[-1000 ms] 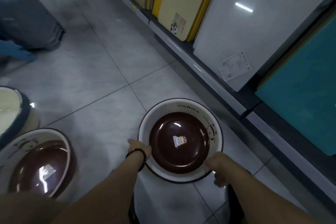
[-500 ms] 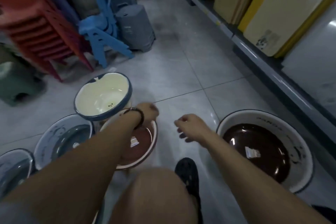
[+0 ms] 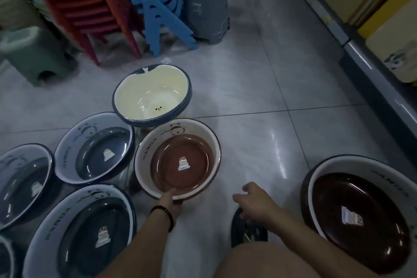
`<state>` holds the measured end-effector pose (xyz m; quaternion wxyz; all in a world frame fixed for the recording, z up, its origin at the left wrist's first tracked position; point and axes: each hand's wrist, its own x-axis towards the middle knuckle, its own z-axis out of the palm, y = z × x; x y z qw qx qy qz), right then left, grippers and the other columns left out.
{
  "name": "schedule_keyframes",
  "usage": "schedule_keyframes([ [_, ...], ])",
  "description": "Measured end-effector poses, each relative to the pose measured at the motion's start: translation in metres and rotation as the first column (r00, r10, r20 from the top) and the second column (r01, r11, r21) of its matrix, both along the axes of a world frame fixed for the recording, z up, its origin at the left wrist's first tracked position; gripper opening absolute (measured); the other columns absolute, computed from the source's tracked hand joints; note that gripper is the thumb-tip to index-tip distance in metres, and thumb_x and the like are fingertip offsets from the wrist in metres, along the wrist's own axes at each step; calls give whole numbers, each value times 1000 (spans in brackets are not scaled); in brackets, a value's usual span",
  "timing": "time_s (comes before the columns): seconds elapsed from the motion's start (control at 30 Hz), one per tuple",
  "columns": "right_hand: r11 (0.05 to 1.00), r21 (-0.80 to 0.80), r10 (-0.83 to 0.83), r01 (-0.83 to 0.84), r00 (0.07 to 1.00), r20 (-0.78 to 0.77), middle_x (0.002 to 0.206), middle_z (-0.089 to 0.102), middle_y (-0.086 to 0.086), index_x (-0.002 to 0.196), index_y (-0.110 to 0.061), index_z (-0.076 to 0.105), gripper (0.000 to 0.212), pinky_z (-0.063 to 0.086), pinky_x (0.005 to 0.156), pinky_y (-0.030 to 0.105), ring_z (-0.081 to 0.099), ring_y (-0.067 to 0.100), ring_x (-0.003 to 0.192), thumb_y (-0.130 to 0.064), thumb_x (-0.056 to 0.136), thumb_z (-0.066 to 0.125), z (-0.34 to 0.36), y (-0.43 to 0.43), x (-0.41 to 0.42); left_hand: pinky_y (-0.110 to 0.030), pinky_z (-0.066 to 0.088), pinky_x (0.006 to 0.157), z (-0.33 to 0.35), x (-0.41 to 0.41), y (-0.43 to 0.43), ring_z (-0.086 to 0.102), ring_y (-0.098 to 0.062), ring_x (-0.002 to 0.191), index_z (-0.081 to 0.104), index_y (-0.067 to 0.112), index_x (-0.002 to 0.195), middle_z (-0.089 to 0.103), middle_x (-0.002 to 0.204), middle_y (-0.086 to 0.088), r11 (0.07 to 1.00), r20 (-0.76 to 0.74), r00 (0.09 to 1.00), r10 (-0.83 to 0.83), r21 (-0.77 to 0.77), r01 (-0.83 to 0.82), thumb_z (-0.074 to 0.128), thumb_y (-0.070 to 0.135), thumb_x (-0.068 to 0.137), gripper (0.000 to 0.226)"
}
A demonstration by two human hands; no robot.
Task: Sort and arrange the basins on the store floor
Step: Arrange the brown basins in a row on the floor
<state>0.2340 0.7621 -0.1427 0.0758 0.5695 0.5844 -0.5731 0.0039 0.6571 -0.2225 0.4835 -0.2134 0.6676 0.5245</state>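
The person's left hand (image 3: 170,201), with a dark beaded bracelet (image 3: 163,217) at the wrist, holds the near rim of a brown-bottomed panda basin (image 3: 147,153). The thumb lies over the rim against the inner wall, and the other fingers are tucked under the edge, out of sight. This cream-walled basin sits on the grey tiled floor (image 3: 259,119) at the middle of the view, with a small sticker on its bottom. The right hand (image 3: 256,202) hovers over the floor just to the right of it, fingers loosely spread and holding nothing, above a dark shoe (image 3: 242,231). Further right stands a larger dark-brown panda basin (image 3: 320,179), well apart from the first. Behind the held basin and touching its far edge is a cream apple-shaped basin (image 3: 155,84) with a blue rim, resting on top of a stack. To the left are three grey-blue panda basins (image 3: 67,149) (image 3: 13,161) (image 3: 53,218), close together. At the back stand stacked red stools (image 3: 85,2), blue stools (image 3: 158,13), grey stools (image 3: 206,7) and a green stool (image 3: 31,52). A shelf (image 3: 352,49) with upright boards runs along the right.
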Motion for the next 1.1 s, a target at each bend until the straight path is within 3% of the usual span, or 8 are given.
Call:
schedule_keyframes([
  [0.1, 1000, 15, 15, -16, 1000, 25, 120, 62, 11, 153, -8, 33, 69, 58, 79, 36, 69, 25, 99, -39, 98, 60, -5, 5, 5, -36, 56, 85, -2, 2, 6, 62, -28, 100, 55, 7, 139, 65, 103, -10, 997, -22, 997, 79, 17, -79, 56, 12, 100, 39],
  [0.2, 999, 32, 11, -11, 1000, 21, 112, 60, 8, 148, -7, 34, 68, 59, 81, 41, 69, 27, 97, -39, 94, 62, -2, 10, 7, -31, 60, 50, 3, 6, 3, 67, -27, 84, 62, 7, 129, 70, 107, -13, 990, -56, 988, 142, 25, -141, 55, 1, 94, 35],
  [0.3, 999, 46, -12, 12, 1000, 11, 107, 62, 10, 146, -8, 36, 64, 60, 71, 39, 71, 28, 91, -36, 95, 63, 18, 18, 13, -36, 58, 42, 20, 16, -5, 68, -29, 84, 62, 4, 126, 70, 111, -16, 985, -53, 984, 170, 2, -170, 48, -1, 95, 35],
  [0.47, 974, 142, -177, 175, 984, -1, 93, 55, 3, 146, -8, 40, 61, 63, 87, 49, 71, 33, 101, -36, 98, 65, 71, 51, 55, -36, 61, 54, 73, 47, 18, 71, -34, 90, 69, -3, 117, 74, 109, -21, 987, -12, 997, -77, 140, 78, 55, -10, 86, 35],
  [0.6, 872, 262, -402, 413, 911, -96, 98, 57, 6, 148, -9, 40, 75, 59, 71, 40, 67, 27, 84, -43, 90, 74, 120, 72, 125, -35, 59, 47, 137, 83, 59, 68, -32, 79, 66, -5, 107, 72, 90, -18, 936, -91, 957, -275, 201, 288, 52, -11, 89, 24],
  [0.7, 721, 269, -587, 639, 769, -253, 123, 65, 14, 149, -11, 44, 89, 64, 75, 46, 72, 30, 92, -49, 74, 76, 143, 77, 187, -34, 59, 49, 191, 119, 92, 65, -27, 71, 64, 1, 92, 70, 66, -11, 830, -219, 845, -489, 181, 527, 52, -6, 93, 13],
  [0.9, 438, 315, -758, 842, 534, -375, 110, 66, 4, 141, -19, 57, 52, 62, 81, 47, 68, 24, 88, -20, 92, 72, 169, 50, 291, -33, 57, 43, 283, 202, 154, 67, -26, 60, 62, 0, 91, 68, 73, -14, 551, -448, 473, -759, -56, 832, 57, -4, 92, 6],
  [1.1, 321, 223, -880, 921, 377, -290, 98, 63, 8, 120, -16, 56, 33, 64, 77, 54, 67, 31, 86, -6, 90, 64, 139, 19, 350, -48, 61, 82, 301, 277, 182, 70, -31, 75, 57, -3, 84, 69, 82, -17, 211, -356, 74, -932, -363, 908, 61, 7, 96, 16],
])
